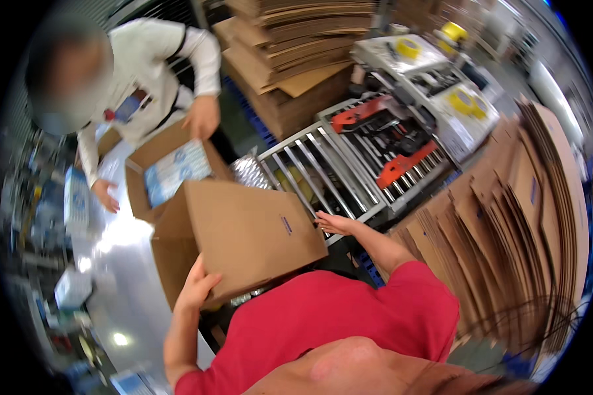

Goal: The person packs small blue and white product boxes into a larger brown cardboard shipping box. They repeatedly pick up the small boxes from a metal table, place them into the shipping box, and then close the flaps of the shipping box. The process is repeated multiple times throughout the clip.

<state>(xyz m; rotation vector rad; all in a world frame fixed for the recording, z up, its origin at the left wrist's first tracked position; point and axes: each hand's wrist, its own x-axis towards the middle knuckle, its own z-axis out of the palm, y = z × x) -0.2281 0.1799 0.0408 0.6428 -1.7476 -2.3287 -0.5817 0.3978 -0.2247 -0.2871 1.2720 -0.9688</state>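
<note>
A brown cardboard box (254, 230) lies tilted on its side in front of me, its open end toward the left. My left hand (199, 284) grips its near left edge, thumb on the outer face and the other fingers partly hidden. Close to the box's right end is my right hand (335, 224), fingers stretched out and holding nothing; whether the fingertips touch the cardboard, I cannot tell. Just beyond stands a second open cardboard box (215, 160) with blue-and-white packs (178, 172) inside.
Across the table (122, 283), a co-worker's hand (203, 117) is at the second box. A roller conveyor (313, 171) leads right to a taping machine with red side guides (405, 164). Flat cardboard stacks stand behind (303, 39) and at right (487, 230).
</note>
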